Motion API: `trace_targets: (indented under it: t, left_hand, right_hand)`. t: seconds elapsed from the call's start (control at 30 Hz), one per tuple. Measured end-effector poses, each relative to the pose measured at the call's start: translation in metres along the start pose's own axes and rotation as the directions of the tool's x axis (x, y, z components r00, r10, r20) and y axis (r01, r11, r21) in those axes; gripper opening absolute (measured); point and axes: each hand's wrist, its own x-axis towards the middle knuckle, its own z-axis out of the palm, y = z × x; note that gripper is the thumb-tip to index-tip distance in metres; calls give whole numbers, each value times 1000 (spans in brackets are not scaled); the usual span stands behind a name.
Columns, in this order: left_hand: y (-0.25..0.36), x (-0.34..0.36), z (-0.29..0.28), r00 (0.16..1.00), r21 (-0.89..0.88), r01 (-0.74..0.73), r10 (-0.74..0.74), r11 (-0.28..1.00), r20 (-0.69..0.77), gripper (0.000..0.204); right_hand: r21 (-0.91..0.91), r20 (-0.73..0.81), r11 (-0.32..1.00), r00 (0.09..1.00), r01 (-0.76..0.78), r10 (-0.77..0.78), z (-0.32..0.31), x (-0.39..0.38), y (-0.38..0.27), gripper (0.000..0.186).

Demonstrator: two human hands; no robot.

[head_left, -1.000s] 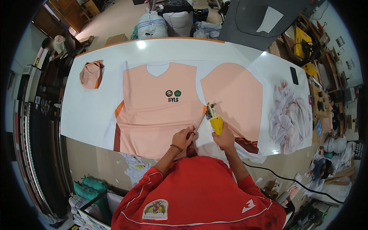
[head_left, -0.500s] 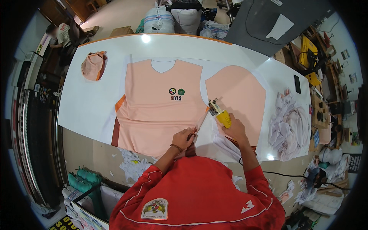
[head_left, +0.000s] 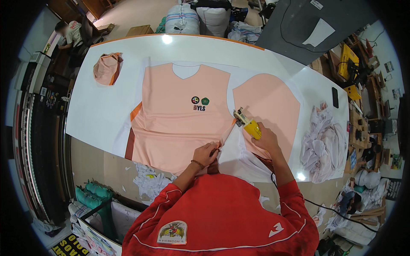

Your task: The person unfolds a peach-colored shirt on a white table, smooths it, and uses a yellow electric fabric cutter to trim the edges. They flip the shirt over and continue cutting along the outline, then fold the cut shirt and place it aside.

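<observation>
A peach shirt-body panel (head_left: 175, 111) with orange and maroon side edges is spread on the table, slightly wrinkled across its lower part. My left hand (head_left: 206, 153) pinches its lower right edge, the fingers closed on the fabric. Closed round a yellow electric fabric cutter (head_left: 253, 129) is my right hand (head_left: 266, 139). The cutter's metal head lies between the body panel and a peach sleeve piece (head_left: 273, 106), close to the panel's right edge. White fabric (head_left: 251, 158) hangs in folds beneath my right hand, and a dark cord trails from there to the right.
The white table (head_left: 102, 106) carries a bunched peach piece (head_left: 107, 69) at far left, a heap of white scraps (head_left: 323, 143) at right and a black phone (head_left: 335, 97). A grey board (head_left: 307, 30) stands at the back right. Another person (head_left: 73, 34) sits far left.
The scene has shifted slightly in view. The cutter stays near the panel's right edge, its head turned a little. My left hand keeps its grip on the fabric.
</observation>
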Motion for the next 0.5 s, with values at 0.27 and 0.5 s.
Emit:
trace_targets:
  t: [0.27,0.5]
  left_hand:
    - [-1,1,-4,996,-37,48,-45,998,79,21]
    - [-11,0,-8,1000,-140,12,-14,990,-17,22]
  right_hand:
    - [12,7,1000,1000,-25,25,5,6,-16,64]
    - [46,9,995,996,-91,91,15,13,-30,67]
